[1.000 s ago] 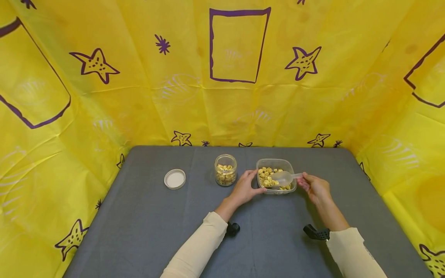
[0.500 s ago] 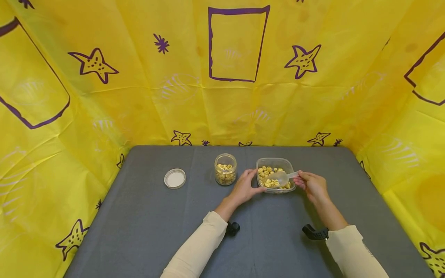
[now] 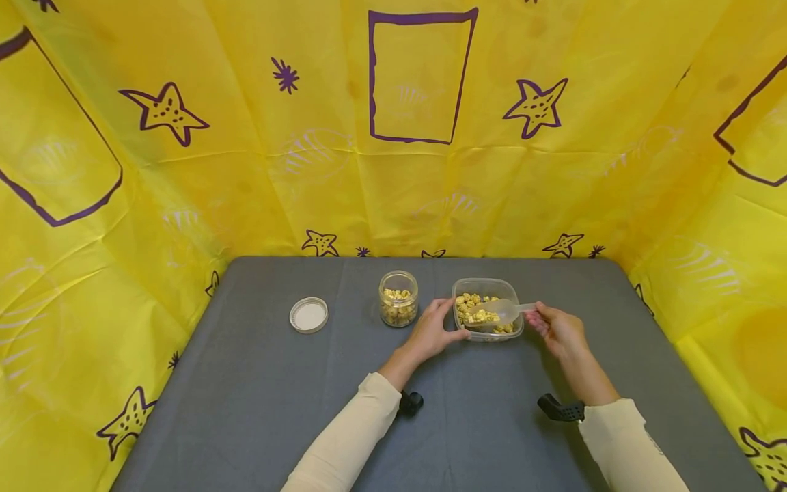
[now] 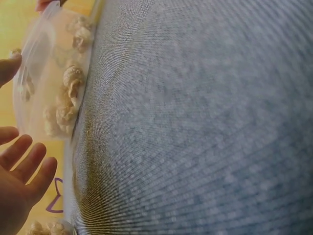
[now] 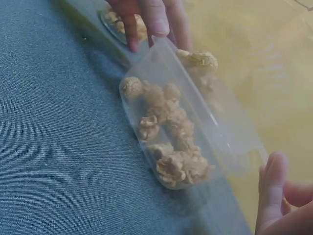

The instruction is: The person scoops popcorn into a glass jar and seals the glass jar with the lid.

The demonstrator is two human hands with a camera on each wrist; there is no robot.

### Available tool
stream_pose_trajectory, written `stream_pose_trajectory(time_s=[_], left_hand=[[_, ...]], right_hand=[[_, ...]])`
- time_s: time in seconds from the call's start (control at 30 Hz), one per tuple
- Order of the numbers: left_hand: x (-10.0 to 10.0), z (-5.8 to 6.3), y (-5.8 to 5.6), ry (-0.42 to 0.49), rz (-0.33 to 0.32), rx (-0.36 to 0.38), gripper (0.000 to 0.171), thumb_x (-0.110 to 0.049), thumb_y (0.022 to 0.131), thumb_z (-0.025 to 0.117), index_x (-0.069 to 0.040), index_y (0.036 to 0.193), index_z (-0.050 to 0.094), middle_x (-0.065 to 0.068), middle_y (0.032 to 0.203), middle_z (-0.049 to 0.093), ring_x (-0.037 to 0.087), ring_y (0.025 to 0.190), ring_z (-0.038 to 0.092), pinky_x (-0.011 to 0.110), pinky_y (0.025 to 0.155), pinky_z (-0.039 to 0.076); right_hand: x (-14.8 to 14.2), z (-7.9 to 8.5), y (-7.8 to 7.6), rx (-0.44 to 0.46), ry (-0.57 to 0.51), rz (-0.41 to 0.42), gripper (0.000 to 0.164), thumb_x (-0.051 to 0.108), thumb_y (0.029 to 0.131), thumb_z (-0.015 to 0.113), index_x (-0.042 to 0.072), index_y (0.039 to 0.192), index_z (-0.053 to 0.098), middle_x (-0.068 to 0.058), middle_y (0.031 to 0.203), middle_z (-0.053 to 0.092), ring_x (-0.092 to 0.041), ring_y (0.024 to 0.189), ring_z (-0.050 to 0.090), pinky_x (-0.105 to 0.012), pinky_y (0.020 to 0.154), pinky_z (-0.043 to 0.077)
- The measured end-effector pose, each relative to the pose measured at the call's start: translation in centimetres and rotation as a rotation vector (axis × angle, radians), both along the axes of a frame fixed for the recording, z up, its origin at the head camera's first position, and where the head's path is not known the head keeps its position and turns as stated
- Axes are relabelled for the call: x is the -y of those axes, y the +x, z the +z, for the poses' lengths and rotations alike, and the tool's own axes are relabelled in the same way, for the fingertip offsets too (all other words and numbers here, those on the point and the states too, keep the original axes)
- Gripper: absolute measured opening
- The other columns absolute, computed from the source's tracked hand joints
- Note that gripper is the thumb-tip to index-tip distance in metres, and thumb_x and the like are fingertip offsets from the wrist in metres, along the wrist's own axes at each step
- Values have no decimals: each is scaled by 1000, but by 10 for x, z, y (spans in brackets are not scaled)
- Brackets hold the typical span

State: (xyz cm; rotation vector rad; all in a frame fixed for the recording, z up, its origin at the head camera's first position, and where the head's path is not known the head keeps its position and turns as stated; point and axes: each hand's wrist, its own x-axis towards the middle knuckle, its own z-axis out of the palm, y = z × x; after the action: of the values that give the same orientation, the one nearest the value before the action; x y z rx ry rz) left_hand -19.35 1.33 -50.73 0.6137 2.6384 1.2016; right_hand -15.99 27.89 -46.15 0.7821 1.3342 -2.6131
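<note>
A clear plastic container (image 3: pixel 490 288) on the table holds caramel-coloured popcorn (image 3: pixel 469 301). My left hand (image 3: pixel 430 333) steadies it at its left corner, thumb on the near rim and fingers along the left side; in the left wrist view those fingers (image 4: pixel 36 169) are spread and fairly straight. From the right, my right hand (image 3: pixel 561 333) pinches the handle of a translucent plastic scoop (image 3: pixel 507 311). The scoop is tilted over the container, its bowl low inside the rim with popcorn in it. In the right wrist view a few popcorn pieces (image 5: pixel 203 59) show above the container's rim.
An uncapped glass jar (image 3: pixel 398 313), partly filled with popcorn, stands left of the container. Further left lies a round white-centred lid (image 3: pixel 309 316). A grey cloth covers the table (image 3: pixel 277 410), and yellow patterned sheets (image 3: pixel 246 171) enclose its back and sides.
The scoop went left and down into the popcorn, then came back slightly right with popcorn in its bowl. My left hand stays at the container's corner; the jar and lid are unmoved.
</note>
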Motion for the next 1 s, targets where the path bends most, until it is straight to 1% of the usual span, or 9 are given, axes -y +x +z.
stream_pose_trajectory(time_s=[0.3, 0.43, 0.6, 0.83, 1.0], left_hand=[[1, 4, 1, -3, 0, -6, 79, -43, 85, 73, -10, 149, 39, 9, 143, 46, 27, 130, 48, 44, 103, 44], [1, 4, 1, -13, 0, -6, 79, -43, 86, 73, -11, 149, 39, 8, 144, 46, 26, 131, 48, 44, 104, 44], [1, 5, 1, -9, 0, -7, 78, -42, 86, 73, -11, 149, 40, 8, 145, 45, 26, 131, 48, 44, 104, 44], [2, 8, 2, -7, -11, -25, 79, -42, 85, 74, -8, 148, 41, 10, 144, 46, 27, 131, 48, 44, 103, 45], [4, 11, 0, -11, -8, -38, 76, -39, 85, 74, -10, 148, 42, 10, 145, 46, 27, 132, 47, 44, 105, 44]], right_hand=[[0, 6, 0, -33, 18, -19, 32, 5, 98, 53, 4, 73, 72, -6, 64, 72, -13, 56, 69, -22, 58, 57], [2, 8, 2, -62, 38, -33, 28, 7, 96, 57, 4, 74, 73, -6, 65, 72, -13, 56, 69, -22, 58, 57], [3, 9, 2, -97, 45, -50, 25, 7, 95, 59, 3, 75, 74, -6, 65, 73, -13, 57, 70, -22, 58, 57], [5, 14, 3, -102, 48, -85, 23, 8, 94, 62, 4, 74, 73, -5, 64, 72, -13, 56, 70, -22, 57, 57], [7, 19, 3, -121, 39, -90, 23, 8, 94, 62, 4, 74, 72, -6, 64, 72, -13, 57, 70, -22, 57, 56]])
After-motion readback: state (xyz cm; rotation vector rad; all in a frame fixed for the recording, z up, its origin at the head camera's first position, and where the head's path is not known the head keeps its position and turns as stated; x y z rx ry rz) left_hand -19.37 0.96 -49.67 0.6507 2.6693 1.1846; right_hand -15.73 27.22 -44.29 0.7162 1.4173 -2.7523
